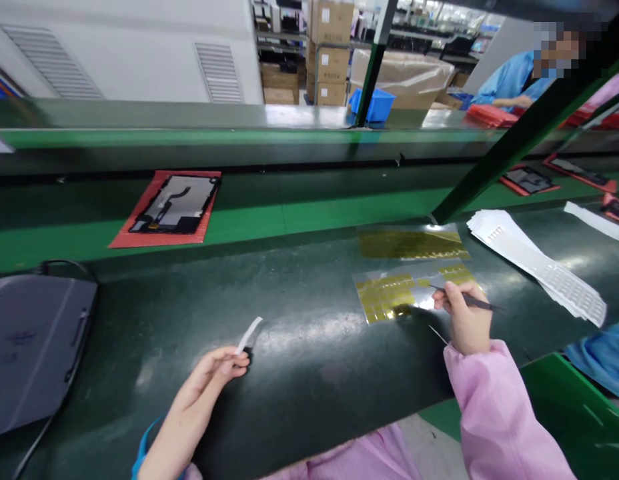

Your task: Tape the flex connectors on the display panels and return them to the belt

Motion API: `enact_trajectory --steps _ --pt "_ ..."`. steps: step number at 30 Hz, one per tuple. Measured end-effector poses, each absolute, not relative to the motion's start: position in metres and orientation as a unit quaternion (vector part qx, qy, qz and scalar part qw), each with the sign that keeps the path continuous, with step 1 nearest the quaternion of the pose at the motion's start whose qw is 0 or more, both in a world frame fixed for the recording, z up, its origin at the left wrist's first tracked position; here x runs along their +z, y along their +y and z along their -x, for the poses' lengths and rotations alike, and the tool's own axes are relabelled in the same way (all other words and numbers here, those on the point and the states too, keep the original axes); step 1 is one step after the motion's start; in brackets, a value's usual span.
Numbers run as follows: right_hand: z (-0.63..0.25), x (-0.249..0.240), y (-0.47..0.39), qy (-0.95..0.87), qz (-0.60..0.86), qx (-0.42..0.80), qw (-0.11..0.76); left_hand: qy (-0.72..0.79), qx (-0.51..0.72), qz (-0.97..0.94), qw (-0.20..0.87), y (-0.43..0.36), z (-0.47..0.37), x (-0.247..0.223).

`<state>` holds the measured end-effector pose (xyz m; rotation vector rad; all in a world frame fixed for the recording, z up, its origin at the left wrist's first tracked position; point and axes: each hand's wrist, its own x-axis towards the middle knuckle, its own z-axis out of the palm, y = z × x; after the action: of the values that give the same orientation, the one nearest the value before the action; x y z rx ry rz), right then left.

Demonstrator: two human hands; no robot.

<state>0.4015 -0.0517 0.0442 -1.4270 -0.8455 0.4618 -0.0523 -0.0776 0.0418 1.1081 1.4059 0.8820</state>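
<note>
Left hand (222, 367) is pinching a white strip (249, 335) left of the frame's centre, right hand (464, 317) is gripping dark tweezers (478, 303) over a sheet of yellow stickers (387, 293) at centre right, white papers (539, 263) lying on the counter (309, 387) farther right

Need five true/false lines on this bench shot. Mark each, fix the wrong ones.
1. The right hand holds a slim dark tool. True.
2. The left hand holds nothing. False: it pinches a white strip.
3. The flat dark-edged panel lies on a blue sheet. False: the sheet under it is red.
4. The stack of white sheets lies to the right of the yellow-patterned sheets. True.
5. The grey case stands at the right edge of the view. False: it is at the left edge.
</note>
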Motion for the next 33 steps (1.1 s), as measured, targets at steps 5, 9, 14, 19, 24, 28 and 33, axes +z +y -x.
enact_trajectory --steps 5,9,14,19,24,28,33 --pt "-0.342 0.092 -0.025 -0.387 0.502 0.261 0.729 0.482 0.257 -0.489 0.681 -0.037 0.045 0.056" --pt "-0.289 0.119 0.001 -0.401 0.407 0.344 0.745 0.384 0.202 -0.381 0.817 0.003 0.04 0.054" --pt "-0.244 0.1 0.026 -0.35 0.375 0.448 0.733 0.338 0.297 -0.342 0.825 0.029 0.037 0.042" --pt "-0.23 0.053 0.042 -0.274 0.403 0.557 0.672 0.336 0.343 -0.324 0.815 0.027 0.04 0.034" --pt "-0.235 0.029 0.052 -0.203 0.41 0.625 0.633 0.324 0.348 -0.299 0.827 0.026 0.043 0.031" --pt "-0.238 0.026 0.056 -0.202 0.419 0.628 0.624 0.318 0.35 -0.289 0.832 0.025 0.042 0.029" --pt "-0.24 0.022 0.055 -0.212 0.424 0.634 0.61 0.317 0.351 -0.284 0.834 0.024 0.042 0.029"
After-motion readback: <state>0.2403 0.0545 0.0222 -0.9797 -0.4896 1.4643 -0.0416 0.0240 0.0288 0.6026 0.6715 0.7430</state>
